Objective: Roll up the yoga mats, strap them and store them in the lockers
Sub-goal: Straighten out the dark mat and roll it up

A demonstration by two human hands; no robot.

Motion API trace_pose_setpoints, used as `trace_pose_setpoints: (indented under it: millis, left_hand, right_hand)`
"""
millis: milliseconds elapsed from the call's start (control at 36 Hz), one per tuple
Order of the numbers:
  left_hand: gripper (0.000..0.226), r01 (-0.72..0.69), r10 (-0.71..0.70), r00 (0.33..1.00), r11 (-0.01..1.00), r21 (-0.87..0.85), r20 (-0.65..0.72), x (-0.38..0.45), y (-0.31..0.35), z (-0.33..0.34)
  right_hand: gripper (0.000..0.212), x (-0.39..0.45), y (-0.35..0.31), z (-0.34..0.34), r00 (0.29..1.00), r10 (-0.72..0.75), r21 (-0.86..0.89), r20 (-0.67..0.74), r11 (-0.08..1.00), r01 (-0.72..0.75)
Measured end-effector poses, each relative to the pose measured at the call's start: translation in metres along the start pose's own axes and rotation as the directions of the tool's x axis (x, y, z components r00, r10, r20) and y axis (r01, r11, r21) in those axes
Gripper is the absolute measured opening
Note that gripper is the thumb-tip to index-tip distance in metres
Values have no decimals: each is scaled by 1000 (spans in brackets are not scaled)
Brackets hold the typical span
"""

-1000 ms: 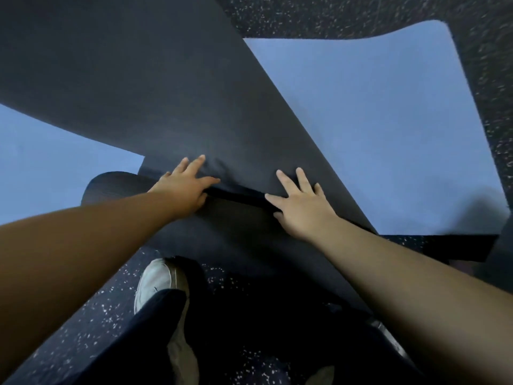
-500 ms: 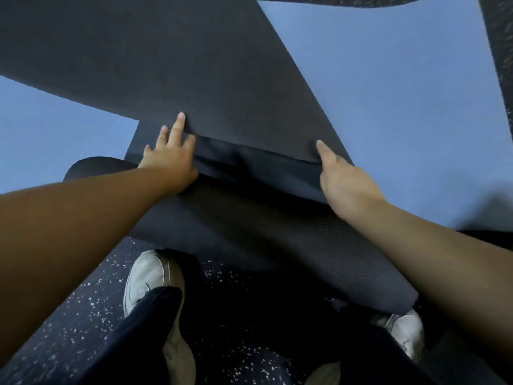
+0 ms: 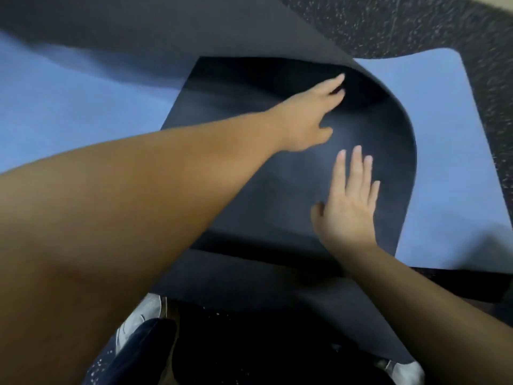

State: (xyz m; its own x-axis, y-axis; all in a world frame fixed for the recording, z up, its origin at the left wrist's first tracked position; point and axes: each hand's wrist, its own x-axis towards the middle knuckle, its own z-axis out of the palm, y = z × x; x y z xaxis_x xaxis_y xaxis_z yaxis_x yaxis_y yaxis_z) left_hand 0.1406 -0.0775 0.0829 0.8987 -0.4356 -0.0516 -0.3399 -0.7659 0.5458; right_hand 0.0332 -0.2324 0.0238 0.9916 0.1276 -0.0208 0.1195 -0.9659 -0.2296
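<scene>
A dark grey yoga mat (image 3: 249, 184) lies across the middle, its far part folded over in a big curved loop at the upper right. My left hand (image 3: 308, 118) reaches far forward, fingers extended into the dark hollow under that fold. My right hand (image 3: 349, 207) lies flat on the mat's lower layer, fingers straight and spread. A blue yoga mat (image 3: 444, 151) lies spread beneath the dark one, showing at right and at left.
Black speckled rubber floor (image 3: 416, 26) runs along the top right. My white shoes (image 3: 138, 323) and dark trousers are at the bottom, close to the mat's near edge. A pale strip of wall or floor shows in the top right corner.
The roll under my hands has come loose into a wide fold. My left hand moved forward and right into the fold; my right hand shifted onto the flat mat. The view swung.
</scene>
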Motion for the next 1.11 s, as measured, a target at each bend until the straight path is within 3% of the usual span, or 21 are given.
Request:
trace_pose_setpoints:
  millis: [139,250,306,361,417,500,639,722,778,889,1000,1111]
  left_hand:
    - [60,200,-214,968,974,108,133,-29,-27,30]
    - [58,211,-266,910,957,198,319,-65,-39,52]
    - [61,171,-259,899,950,261,354,-81,-38,61]
    - [67,138,-241,938,919,368,249,-91,-35,62]
    - [67,170,-219,974,878,447,61,-94,-36,55]
    - [53,202,-148,974,912,358,-173,-96,-43,40]
    - [30,2,92,961,940,341,-260,-120,-54,34]
    - [25,52,108,923,915,400,-368,-134,-68,39]
    - [37,157,15,930,888,433,-368,-137,-79,40]
    - [60,348,-280,935,841,414,-216,-139,-98,32]
    - [70,529,-496,848,758,381,-189,-141,-119,23]
    - [62,634,-624,763,675,377,-167,-140,-142,0]
  right_hand:
    - [82,4,4,-3,982,6,13,188,1000,-8]
    - [69,-7,9,3,912,-74,81,403,996,45]
    - [73,-13,12,7,913,-128,59,388,992,114]
    - [79,-16,16,7,956,-186,-9,227,981,194]
    - [82,-13,17,6,967,-247,-52,67,967,250]
    - [83,-7,12,2,956,-290,-46,-38,956,288]
    - [81,-1,-4,-2,977,-209,73,-47,975,212]
    - [79,-2,-4,0,980,-199,66,5,978,198]
    - [78,-5,-3,2,980,-195,60,31,979,193]
    - [76,-7,-3,-1,985,-166,70,48,984,163]
    - [75,-1,-7,-8,993,-110,135,49,986,102]
    - [77,1,-11,-11,996,-69,189,49,980,58]
